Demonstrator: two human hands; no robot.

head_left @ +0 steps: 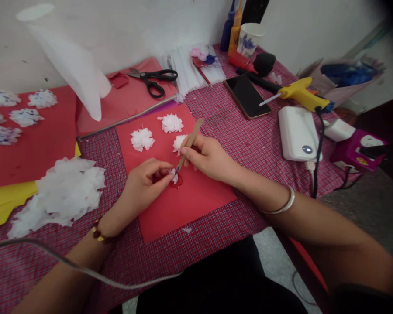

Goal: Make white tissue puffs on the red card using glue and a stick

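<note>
My left hand [146,182] pinches a small white tissue flower [174,175] down on a red paper sheet [190,205]. My right hand [207,157] grips a thin wooden brush [190,140] like a pen. Its tip touches the small flower, over a wet patch on the sheet. Three finished white tissue flowers [143,139] lie on the same sheet just beyond my hands; my right hand partly hides one of them.
A heap of white tissue [60,192] lies at the left on the checked cloth [249,144]. Black scissors [155,80], a phone [247,97], a yellow glue gun [301,93], a white box [297,133], a cup [249,39] and paint bottles [232,27] stand beyond.
</note>
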